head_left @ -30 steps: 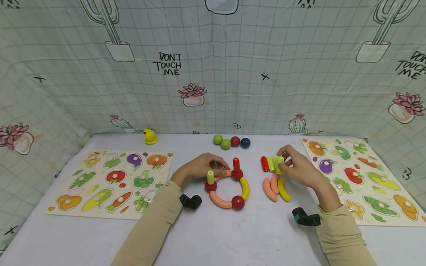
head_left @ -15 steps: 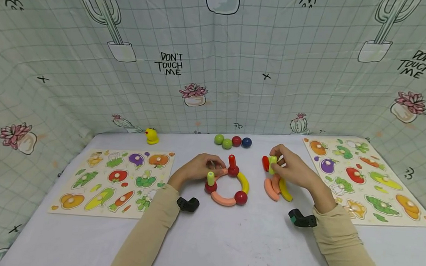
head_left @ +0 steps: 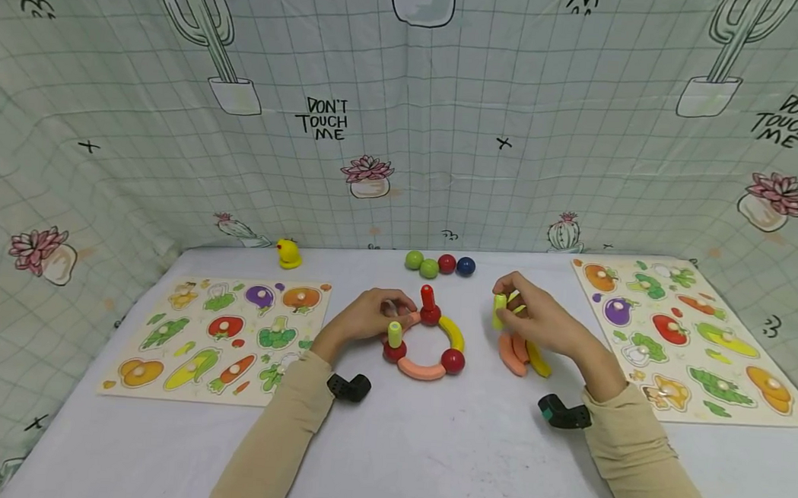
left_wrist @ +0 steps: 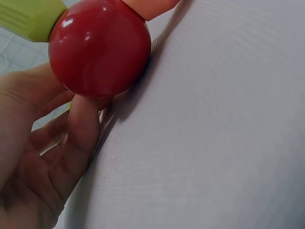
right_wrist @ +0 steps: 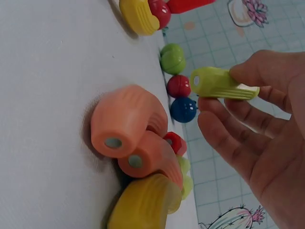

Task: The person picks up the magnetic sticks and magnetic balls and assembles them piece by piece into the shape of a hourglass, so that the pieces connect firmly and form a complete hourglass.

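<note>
- Left hand (head_left: 370, 314): we record fingers and thumb pinching the far salmon arc (head_left: 410, 320) of a ring.
- Right hand (head_left: 539, 311): we record thumb and fingertips pinching one light-green stick (right_wrist: 214, 83), lifted clear of the table.
- At the left hand's grip: red ball (left_wrist: 100, 47), carrying an upright green stick (head_left: 394, 334), just beside the fingers.
- Just beyond the left fingertips: second red ball (head_left: 430, 314) with a red stick (head_left: 427, 295) rising from it.
- Farther round from that grip: yellow arc (head_left: 452, 334), third red ball (head_left: 453, 360) and near salmon arc (head_left: 421, 370), completing the ring.
- Below the right hand's pinch, on the table: we count two loose salmon arcs (right_wrist: 126, 121), one loose yellow arc (right_wrist: 145, 202), a loose red stick (right_wrist: 176, 144) and two loose green sticks (right_wrist: 186, 188).
- Beyond both grips: four balls in a row (head_left: 447, 264), two green, one red, one blue.
- Outward of each hand: a picture board, left (head_left: 191, 328) and right (head_left: 681, 350).
- Beyond the left board: yellow duck (head_left: 289, 255).
</note>
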`<state>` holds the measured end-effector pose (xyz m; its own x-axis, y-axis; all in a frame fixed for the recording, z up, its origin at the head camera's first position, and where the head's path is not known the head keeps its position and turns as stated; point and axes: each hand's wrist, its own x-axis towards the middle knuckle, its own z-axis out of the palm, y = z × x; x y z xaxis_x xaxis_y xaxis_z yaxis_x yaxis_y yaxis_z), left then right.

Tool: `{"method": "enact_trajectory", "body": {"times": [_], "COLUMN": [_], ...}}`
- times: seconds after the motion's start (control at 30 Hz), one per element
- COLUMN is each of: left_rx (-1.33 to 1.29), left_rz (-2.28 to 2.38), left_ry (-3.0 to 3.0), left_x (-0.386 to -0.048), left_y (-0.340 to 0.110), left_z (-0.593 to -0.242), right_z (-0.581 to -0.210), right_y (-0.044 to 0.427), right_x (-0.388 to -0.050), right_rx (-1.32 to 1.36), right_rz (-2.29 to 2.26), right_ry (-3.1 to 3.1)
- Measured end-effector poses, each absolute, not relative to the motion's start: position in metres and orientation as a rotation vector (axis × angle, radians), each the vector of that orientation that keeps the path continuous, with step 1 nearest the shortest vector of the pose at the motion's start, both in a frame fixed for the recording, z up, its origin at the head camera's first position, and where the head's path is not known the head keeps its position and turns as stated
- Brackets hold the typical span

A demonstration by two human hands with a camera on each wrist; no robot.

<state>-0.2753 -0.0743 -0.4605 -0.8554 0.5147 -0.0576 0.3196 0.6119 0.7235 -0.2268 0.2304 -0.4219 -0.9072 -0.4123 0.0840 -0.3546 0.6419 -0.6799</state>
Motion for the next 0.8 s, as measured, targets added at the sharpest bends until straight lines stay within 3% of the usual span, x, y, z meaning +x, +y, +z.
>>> {"method": "enact_trajectory", "body": {"times": [0.8], "left_rx": [0.552], "left_rz": [1.308], "left_ry": [2.531], "left_x": [-0.266], "left_y": [-0.084], "left_z": [-0.466], "right_z": [-0.416], "right_y": [0.189], "right_x": [-0.211], "right_rx": [-0.833], "right_rz": [-1.144], "right_ry": [2.669]}}
